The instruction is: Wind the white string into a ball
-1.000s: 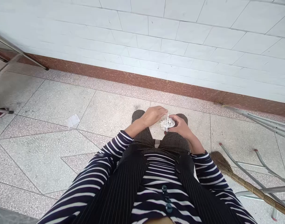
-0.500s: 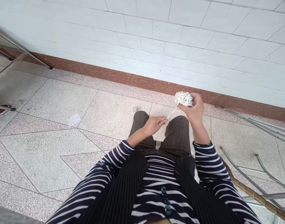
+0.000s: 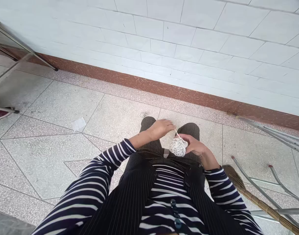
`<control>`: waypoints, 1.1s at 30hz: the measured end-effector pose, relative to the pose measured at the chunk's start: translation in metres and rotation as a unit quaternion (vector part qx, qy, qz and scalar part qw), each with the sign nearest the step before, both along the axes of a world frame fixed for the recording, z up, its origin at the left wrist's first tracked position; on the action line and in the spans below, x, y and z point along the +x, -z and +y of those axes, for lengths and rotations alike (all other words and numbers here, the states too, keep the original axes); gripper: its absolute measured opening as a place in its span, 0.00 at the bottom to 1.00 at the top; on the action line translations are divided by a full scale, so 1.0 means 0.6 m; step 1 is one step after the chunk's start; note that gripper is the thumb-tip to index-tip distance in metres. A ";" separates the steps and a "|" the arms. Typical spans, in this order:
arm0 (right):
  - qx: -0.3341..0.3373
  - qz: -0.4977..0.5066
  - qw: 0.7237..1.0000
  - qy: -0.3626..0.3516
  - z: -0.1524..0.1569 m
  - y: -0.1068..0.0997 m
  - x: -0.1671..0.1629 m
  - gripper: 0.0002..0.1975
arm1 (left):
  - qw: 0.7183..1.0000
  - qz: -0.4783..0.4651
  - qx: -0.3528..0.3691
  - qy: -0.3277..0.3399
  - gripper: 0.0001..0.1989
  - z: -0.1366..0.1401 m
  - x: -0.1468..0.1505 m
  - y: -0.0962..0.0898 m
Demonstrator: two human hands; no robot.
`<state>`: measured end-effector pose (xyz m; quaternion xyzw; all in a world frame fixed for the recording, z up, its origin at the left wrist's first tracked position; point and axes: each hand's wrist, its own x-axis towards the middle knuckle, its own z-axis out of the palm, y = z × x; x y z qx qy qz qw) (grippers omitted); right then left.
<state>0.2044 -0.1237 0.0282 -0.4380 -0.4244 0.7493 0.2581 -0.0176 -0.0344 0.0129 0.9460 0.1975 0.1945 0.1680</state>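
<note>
A ball of white cord [image 3: 178,147] sits in my right hand [image 3: 197,146], whose fingers curl round its right side above my lap. From the top of the ball a short taut strand [image 3: 177,132] runs up to my left hand [image 3: 162,128]. The fingertips of my left hand are pinched on that strand, just above and to the left of the ball. Both hands are over my knees, close together. The far side of the ball is partly hidden by my right fingers.
A straw broom [image 3: 257,199] and a metal-legged frame [image 3: 264,187] are at my right. Folded metal poles [image 3: 274,132] lean by the wall [image 3: 164,49]. White paper [image 3: 78,124] lies on the floor at left, near a metal stand [image 3: 29,49].
My right hand has brought the cord ball down and left, from beyond my knees to over my lap. My left hand has shifted only slightly; it is now above the ball.
</note>
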 end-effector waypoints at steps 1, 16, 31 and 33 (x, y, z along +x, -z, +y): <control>0.005 0.030 0.999 0.021 -0.002 -0.008 0.003 0.31 | 0.999 -0.024 -0.028 -0.026 0.12 -0.002 0.004 0.009; 0.208 -0.439 0.793 0.368 0.061 -0.047 0.070 0.27 | 0.988 -0.026 -0.149 -0.023 0.11 -0.077 0.064 0.022; 0.032 0.003 0.993 0.117 -0.004 -0.031 0.038 0.23 | 0.958 -0.117 -0.255 -0.058 0.13 -0.043 0.061 0.002; 0.016 0.022 0.990 0.140 -0.007 -0.032 0.039 0.25 | 0.929 -0.163 -0.325 -0.064 0.15 -0.055 0.070 0.009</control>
